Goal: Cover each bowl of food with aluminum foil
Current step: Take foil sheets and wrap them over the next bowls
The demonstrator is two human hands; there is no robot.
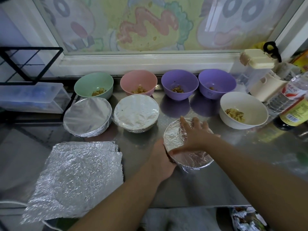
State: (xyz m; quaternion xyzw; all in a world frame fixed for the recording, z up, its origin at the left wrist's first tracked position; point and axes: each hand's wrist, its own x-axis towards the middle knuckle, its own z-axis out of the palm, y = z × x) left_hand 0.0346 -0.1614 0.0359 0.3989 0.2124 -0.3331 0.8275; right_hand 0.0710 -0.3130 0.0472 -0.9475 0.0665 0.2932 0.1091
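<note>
A foil-covered bowl (pixel 191 157) sits in the middle of the steel counter. My right hand (pixel 195 134) lies spread on its foil top, fingers straight. My left hand (pixel 164 160) holds the bowl's left side, fingers hidden behind it. Two other foil-covered bowls (pixel 87 116) (pixel 135 112) stand to the left. Uncovered bowls with food stand behind: green (pixel 93 82), pink (pixel 138 80), two purple (pixel 180 82) (pixel 216 82), and a white one (pixel 243 105) on the right. A stack of foil sheets (pixel 75 177) lies at front left.
A clear plastic box (pixel 31 97) and a black wire rack (pixel 25 64) stand at left. A lidded container (pixel 256 70), a water bottle (pixel 286 95) and a sauce bottle (pixel 295 112) crowd the right. A window sill (pixel 146 62) runs behind the bowls.
</note>
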